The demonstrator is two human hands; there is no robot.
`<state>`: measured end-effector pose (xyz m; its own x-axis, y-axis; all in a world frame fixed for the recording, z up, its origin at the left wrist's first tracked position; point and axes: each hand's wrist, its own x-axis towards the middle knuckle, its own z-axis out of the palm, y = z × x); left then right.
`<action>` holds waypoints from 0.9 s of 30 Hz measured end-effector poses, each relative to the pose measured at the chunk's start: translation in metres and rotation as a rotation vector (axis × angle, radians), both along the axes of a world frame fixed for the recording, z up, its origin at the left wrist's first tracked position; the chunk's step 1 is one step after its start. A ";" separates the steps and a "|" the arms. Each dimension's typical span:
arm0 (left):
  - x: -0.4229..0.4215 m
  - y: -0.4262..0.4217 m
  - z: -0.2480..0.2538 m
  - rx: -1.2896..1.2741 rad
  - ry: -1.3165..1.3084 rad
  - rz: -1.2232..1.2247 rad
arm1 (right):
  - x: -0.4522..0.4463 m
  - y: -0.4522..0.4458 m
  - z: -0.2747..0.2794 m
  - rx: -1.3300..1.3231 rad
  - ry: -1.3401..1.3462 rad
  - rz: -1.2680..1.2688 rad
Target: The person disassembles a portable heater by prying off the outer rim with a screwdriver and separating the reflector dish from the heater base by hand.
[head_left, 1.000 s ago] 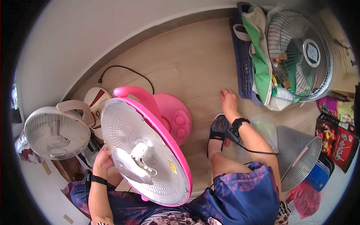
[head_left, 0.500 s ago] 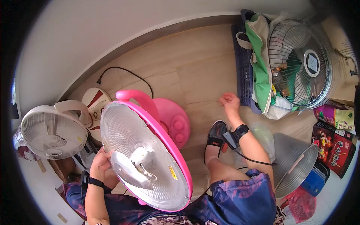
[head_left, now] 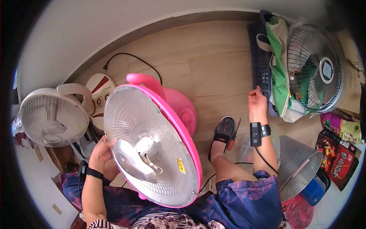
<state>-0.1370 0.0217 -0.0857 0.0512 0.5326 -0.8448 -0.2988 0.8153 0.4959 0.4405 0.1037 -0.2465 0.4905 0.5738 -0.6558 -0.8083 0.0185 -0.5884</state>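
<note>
A pink-rimmed heater [head_left: 167, 114] with a silvery dimpled dish leans toward me, tilted on its pink base [head_left: 183, 110]. At the middle of the dish sits a white socket, with a curved metal plate [head_left: 133, 162] and loose white wires beside it. My left hand [head_left: 102, 149] grips the left edge of the dish and the plate, thumb on the front. My right hand [head_left: 258, 102] is raised over the floor near the dark basket, palm up with its fingers loosely curled and apart; I see nothing in it.
A white fan-shaped appliance [head_left: 55, 116] stands at the left. A black cord [head_left: 133, 55] lies behind the heater. At the right are a blue basket [head_left: 261, 61], a green bag [head_left: 280, 72], a wire fan cage [head_left: 316, 72], a metal bucket [head_left: 297, 168] and a red box [head_left: 335, 158].
My right hand has moved right and turned palm up near the basket. My left hand keeps its hold on the heater. The view has shifted slightly.
</note>
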 end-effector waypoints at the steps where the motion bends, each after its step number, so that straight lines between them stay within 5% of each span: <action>1: -0.003 0.000 0.000 -0.009 0.019 0.005 | 0.005 -0.001 0.000 -0.050 0.022 -0.035; 6: -0.002 -0.003 -0.002 -0.013 0.089 -0.037 | 0.015 -0.013 0.004 0.004 0.036 -0.037; 17: 0.007 -0.001 0.003 -0.015 0.138 -0.001 | -0.045 -0.061 -0.027 -0.341 -0.668 0.582; 27: -0.029 -0.011 -0.024 0.008 0.209 -0.140 | -0.034 -0.052 0.028 -0.394 -1.104 0.956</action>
<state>-0.1664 0.0107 -0.1095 -0.0502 0.5394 -0.8406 -0.0735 0.8374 0.5417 0.4060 0.0519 -0.2183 0.3801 0.8331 -0.4018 0.4130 -0.5415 -0.7322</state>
